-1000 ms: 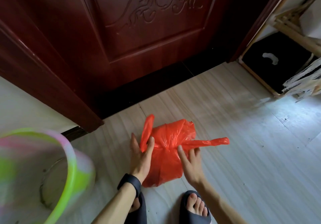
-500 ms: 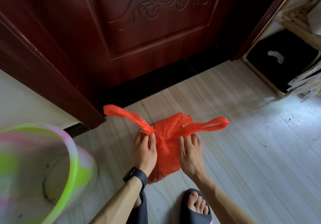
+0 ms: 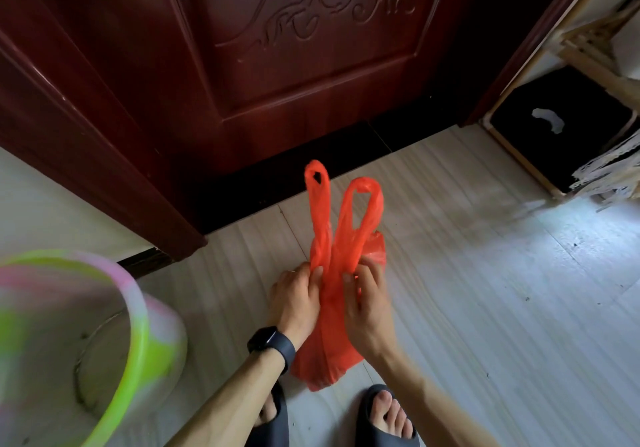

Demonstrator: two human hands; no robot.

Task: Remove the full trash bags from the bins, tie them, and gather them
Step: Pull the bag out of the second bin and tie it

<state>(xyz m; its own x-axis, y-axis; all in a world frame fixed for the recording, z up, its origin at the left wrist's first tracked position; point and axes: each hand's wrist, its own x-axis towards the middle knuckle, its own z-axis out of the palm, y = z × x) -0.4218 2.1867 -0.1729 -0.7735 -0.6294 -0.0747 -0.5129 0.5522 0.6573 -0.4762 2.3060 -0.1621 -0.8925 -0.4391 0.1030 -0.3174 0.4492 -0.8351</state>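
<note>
Fingers (image 3: pixel 311 275) of the left hand (image 3: pixel 294 302) are pinching the root of the left handle (image 3: pixel 320 211), while the right hand (image 3: pixel 369 308) is curling thumb and fingertips round the root of the right handle (image 3: pixel 363 214). Both loops are standing up side by side, uncrossed, with no knot yet. The red trash bag (image 3: pixel 329 356) is sitting on the floor (image 3: pixel 485 308) at its near edge, just ahead of the person's feet and short of the door (image 3: pixel 277 65); the bin (image 3: pixel 135 308) is standing apart towards the floor's left corner. Now the dangers, as I'm reading it: thin film is bunching at those roots, so a hard tug may be tearing it. A flap of the mouth is poking out beside the right hand, so a slack knot could be leaving a gap for rubbish to spill.
</note>
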